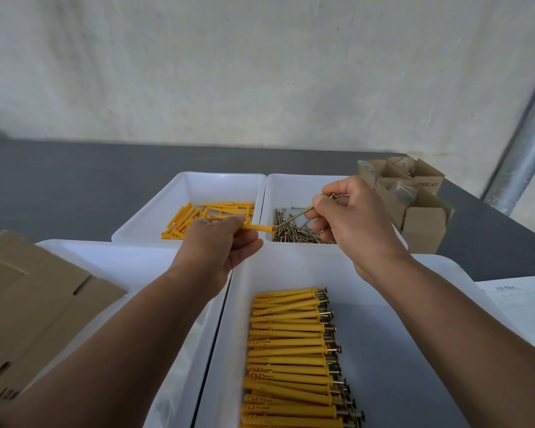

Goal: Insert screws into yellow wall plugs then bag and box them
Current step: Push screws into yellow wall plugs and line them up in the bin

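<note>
My left hand [226,242] grips a yellow wall plug [260,227] that points right. My right hand [349,223] pinches a brass screw [294,218] whose tip meets the plug's open end; more screws seem to lie in its palm. Behind the hands, a white bin [179,193] holds loose yellow plugs [204,217] and the bin to its right [275,186] holds loose screws [297,233]. The near white bin [414,350] holds several plugs with screws in them [291,350], laid in a row.
A white bin [112,257] stands near left, with flat cardboard [34,304] over its left side. Small open cardboard boxes [414,205] with plastic bags stand at the back right. A printed paper sheet [522,304] lies at the right. A metal pole [525,149] rises beyond the table.
</note>
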`<state>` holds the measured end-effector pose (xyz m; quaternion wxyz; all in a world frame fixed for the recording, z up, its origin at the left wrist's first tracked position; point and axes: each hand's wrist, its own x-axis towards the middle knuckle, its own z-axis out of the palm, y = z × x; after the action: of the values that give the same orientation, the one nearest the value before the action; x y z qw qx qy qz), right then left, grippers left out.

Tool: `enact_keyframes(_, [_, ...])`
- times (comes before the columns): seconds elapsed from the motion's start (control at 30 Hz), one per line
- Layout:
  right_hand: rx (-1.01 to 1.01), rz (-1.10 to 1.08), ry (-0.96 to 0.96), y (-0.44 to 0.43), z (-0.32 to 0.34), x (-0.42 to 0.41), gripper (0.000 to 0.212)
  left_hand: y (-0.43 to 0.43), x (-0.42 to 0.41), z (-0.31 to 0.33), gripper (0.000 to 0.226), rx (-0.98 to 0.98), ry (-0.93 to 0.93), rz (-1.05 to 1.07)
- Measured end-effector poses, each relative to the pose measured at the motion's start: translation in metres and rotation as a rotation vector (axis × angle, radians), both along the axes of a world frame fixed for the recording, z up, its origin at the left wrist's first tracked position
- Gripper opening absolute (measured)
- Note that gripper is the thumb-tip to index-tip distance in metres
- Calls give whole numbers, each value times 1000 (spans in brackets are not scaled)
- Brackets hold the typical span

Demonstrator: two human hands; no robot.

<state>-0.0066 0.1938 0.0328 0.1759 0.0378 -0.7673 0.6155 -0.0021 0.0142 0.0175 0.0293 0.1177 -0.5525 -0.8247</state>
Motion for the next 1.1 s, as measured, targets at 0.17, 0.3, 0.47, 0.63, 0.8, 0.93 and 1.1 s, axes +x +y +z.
enact_keyframes(0.17, [-42, 15, -52, -1, -1, 0, 13, -1, -3, 3, 13, 62, 18, 74])
enact_keyframes(0.3, [-91, 59, -103, -2, 0, 2, 16, -3, -2, 5, 16, 89, 34, 90])
enact_keyframes(0.47, [-102, 131, -143, -2, 0, 7, 8, -4, -2, 5, 17, 96, 59, 104])
enact_keyframes(0.63, [-17, 143, -186, 1, -1, 8, 8, -3, 0, 5, 18, 63, 66, 90])
enact_keyframes(0.8, [86, 150, -225, 1, -1, 8, 7, 0, 2, 4, 18, -65, 97, 52])
enact_keyframes(0.93, [162, 171, -219, 0, 0, 9, 10, 2, 2, 2, 18, -140, 119, 39])
enact_keyframes(1.1, [277, 186, -198, -1, 0, 11, 12, 4, 4, 3, 15, -215, 134, 20])
